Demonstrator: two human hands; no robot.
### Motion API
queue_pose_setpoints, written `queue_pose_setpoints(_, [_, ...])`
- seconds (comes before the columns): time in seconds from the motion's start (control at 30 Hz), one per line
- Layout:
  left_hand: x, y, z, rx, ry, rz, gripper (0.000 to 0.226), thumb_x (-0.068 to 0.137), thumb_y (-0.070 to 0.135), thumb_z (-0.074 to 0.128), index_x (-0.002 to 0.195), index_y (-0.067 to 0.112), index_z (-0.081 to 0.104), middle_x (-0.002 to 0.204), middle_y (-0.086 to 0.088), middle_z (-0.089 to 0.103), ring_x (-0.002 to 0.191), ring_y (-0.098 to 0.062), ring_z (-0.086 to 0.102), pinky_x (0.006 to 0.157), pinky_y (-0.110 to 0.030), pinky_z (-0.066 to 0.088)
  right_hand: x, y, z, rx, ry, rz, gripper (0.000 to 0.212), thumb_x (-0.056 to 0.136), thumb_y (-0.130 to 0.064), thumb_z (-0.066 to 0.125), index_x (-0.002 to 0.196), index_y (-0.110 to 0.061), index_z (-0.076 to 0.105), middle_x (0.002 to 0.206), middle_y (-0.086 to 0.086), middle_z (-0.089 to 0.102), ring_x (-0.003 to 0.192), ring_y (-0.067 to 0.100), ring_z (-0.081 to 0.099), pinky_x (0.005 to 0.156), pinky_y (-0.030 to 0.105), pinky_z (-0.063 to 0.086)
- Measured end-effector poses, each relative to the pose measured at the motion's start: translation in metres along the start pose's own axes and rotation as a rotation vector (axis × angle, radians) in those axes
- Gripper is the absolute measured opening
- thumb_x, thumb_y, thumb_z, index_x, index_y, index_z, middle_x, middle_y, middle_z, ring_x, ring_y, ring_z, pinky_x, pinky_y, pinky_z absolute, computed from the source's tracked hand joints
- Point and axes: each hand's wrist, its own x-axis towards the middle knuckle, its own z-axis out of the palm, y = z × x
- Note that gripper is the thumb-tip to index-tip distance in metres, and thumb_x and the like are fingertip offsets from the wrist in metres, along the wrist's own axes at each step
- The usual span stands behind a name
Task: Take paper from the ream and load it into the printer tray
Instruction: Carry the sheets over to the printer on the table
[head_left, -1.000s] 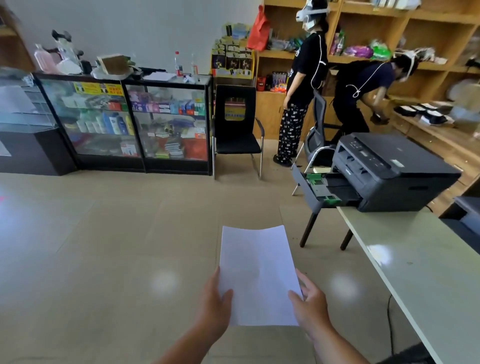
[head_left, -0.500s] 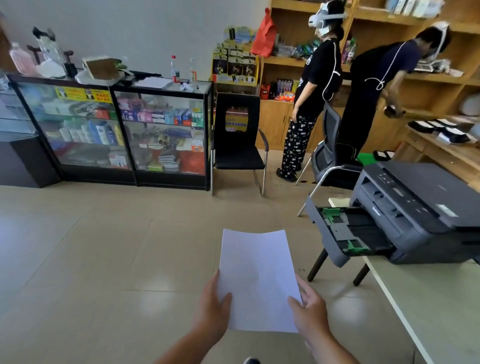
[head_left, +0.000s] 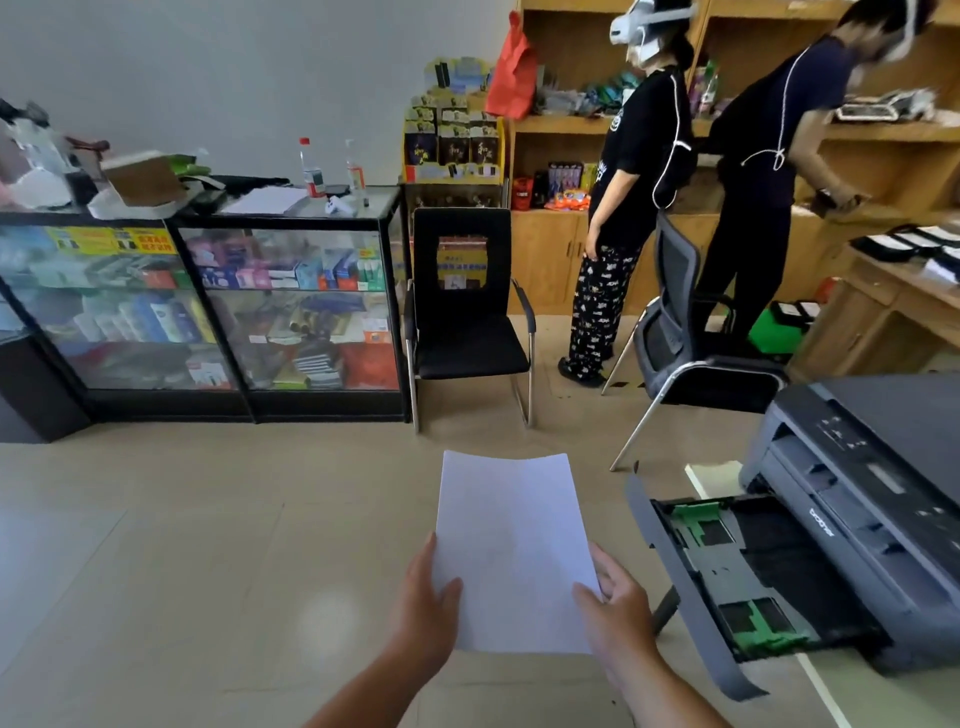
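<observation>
White paper (head_left: 511, 551), what looks like a single sheet though I cannot rule out more, sits at the lower centre of the frame, held by my two hands: the left hand (head_left: 427, 608) pinches its lower left edge with the thumb on top, and the right hand (head_left: 618, 608) clamps the lower right corner the same way. At the lower right I count one dark grey printer (head_left: 878, 488) on a pale table (head_left: 831, 691), with its one tray (head_left: 727, 577) pulled out toward the left, green guides showing inside and no paper in it yet. The sheet is just left of the tray, not touching it. Across the middle of the frame I count two black chairs: one chair (head_left: 467, 312) by the glass cabinet (head_left: 208, 301) and one office chair (head_left: 680, 332) further right. Two people (head_left: 631, 208) stand at the wooden shelves (head_left: 571, 124) in the upper right. Against half a second ago, the printer and tray fill more of the lower right and lie closer to the sheet, while my grip on it is unchanged.
</observation>
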Motion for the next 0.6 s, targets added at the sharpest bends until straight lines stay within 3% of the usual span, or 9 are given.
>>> queue_pose_setpoints(0.1, [0.04, 0.011, 0.011, -0.015, -0.048, -0.002, 0.06, 0.09, 0.006, 0.056, 0.145, 0.018, 0.034, 0.136, 0.002, 0.048, 0.124, -0.015, 0.046, 0.106, -0.033, 0.035, 0.033, -0.011, 0.001, 0.022, 0.022, 0.02, 0.06, 0.086, 0.013, 0.05, 0.137, -0.017, 0.056, 0.115, -0.002, 0.073, 0.095, 0.003, 0.072, 0.081, 0.027, 0.058])
queue_pose_setpoints(0.2, [0.086, 0.013, 0.027, -0.024, -0.142, -0.01, 0.061, 0.091, 0.008, 0.055, 0.146, 0.022, 0.032, 0.136, 0.005, 0.046, 0.124, -0.014, 0.045, 0.107, -0.034, 0.034, 0.066, -0.02, 0.001, 0.053, 0.086, 0.057, 0.06, 0.086, 0.012, 0.049, 0.135, -0.02, 0.058, 0.12, 0.001, 0.072, 0.103, 0.012, 0.071, 0.09, 0.039, 0.057])
queue_pose_setpoints(0.33, [0.152, 0.025, 0.058, -0.004, -0.259, 0.04, 0.061, 0.09, 0.003, 0.054, 0.145, 0.018, 0.031, 0.13, 0.005, 0.042, 0.127, -0.019, 0.042, 0.108, -0.033, 0.031, 0.103, -0.031, -0.003, 0.064, 0.237, 0.071, 0.058, 0.085, 0.013, 0.049, 0.123, -0.028, 0.062, 0.107, -0.002, 0.076, 0.093, 0.004, 0.071, 0.07, 0.022, 0.056])
queue_pose_setpoints(0.47, [0.211, 0.047, 0.09, 0.066, -0.411, 0.105, 0.061, 0.091, 0.007, 0.055, 0.146, 0.018, 0.031, 0.136, 0.001, 0.042, 0.121, -0.015, 0.043, 0.107, -0.033, 0.033, 0.133, -0.035, -0.013, 0.131, 0.406, 0.119, 0.054, 0.084, 0.016, 0.05, 0.124, -0.019, 0.063, 0.093, -0.011, 0.077, 0.086, 0.006, 0.072, 0.079, 0.03, 0.056])
queue_pose_setpoints(0.53, [0.235, 0.059, 0.109, 0.122, -0.486, 0.153, 0.061, 0.092, 0.01, 0.056, 0.147, 0.019, 0.031, 0.135, 0.002, 0.043, 0.118, -0.014, 0.044, 0.104, -0.03, 0.034, 0.14, -0.036, -0.019, 0.167, 0.497, 0.134, 0.054, 0.085, 0.018, 0.05, 0.121, -0.02, 0.062, 0.09, -0.016, 0.072, 0.077, -0.007, 0.069, 0.075, 0.024, 0.054])
queue_pose_setpoints(0.6, [0.252, 0.07, 0.13, 0.162, -0.57, 0.218, 0.061, 0.092, 0.011, 0.056, 0.146, 0.022, 0.031, 0.131, 0.005, 0.044, 0.115, -0.012, 0.044, 0.101, -0.028, 0.035, 0.143, -0.034, -0.027, 0.212, 0.584, 0.158, 0.055, 0.084, 0.019, 0.05, 0.125, -0.017, 0.062, 0.097, -0.008, 0.072, 0.076, -0.012, 0.068, 0.069, 0.016, 0.053])
